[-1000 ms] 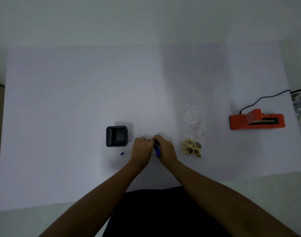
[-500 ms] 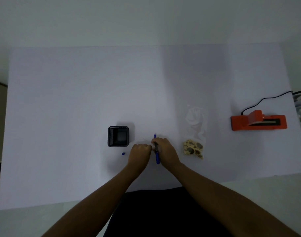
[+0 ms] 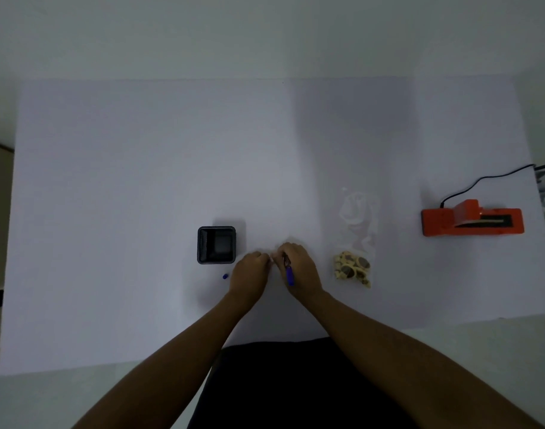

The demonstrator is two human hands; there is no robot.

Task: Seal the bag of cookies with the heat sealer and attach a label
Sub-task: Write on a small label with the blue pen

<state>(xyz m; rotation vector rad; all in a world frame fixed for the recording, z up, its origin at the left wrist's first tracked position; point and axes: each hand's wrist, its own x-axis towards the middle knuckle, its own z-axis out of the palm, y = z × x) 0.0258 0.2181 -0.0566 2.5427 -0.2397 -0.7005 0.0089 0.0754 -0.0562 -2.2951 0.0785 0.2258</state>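
The bag of cookies [image 3: 354, 243] lies on the counter [image 3: 141, 168] just right of the right hand [image 3: 300, 270], probably not sealed yet; the sealer [image 3: 472, 218] stands farther right. The right hand pinches a blue pen [image 3: 289, 274], now tilted lower than half a second ago. The left hand [image 3: 251, 275] is curled, perhaps holding a label.

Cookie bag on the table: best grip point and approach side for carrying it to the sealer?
Probably the empty clear upper part of the cookie bag, pinched from above near its far end. The bag lies flat with the cookies bunched at the near end, so the far part is thin film that fingers can close on. The right hand is nearer but holds a blue pen; the heat sealer sits further right.
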